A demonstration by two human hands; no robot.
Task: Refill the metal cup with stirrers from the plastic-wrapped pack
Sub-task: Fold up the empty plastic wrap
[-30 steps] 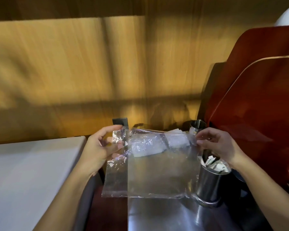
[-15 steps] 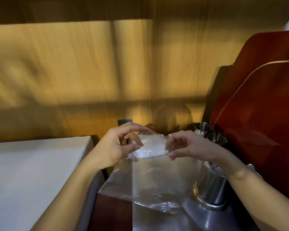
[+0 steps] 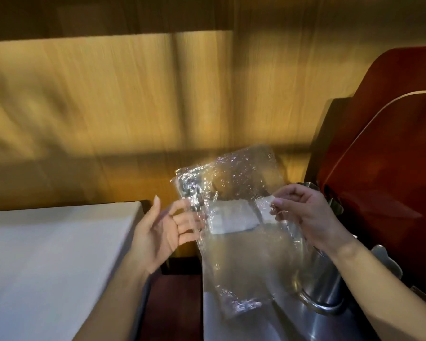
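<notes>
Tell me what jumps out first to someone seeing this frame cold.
The crinkled clear plastic bag held up mid-frame catches the light, with a white label patch on it. The right hand pinches its right edge, while the left hand is spread open at its left edge. Behind the bag at lower right stands a metal cup, beside a glossy red panel.

No legible text, brand, number or sign is found. The white rectangular label on the clear crinkled plastic bag shows no readable print; motion blur prevents telling whether it carries any.
</notes>
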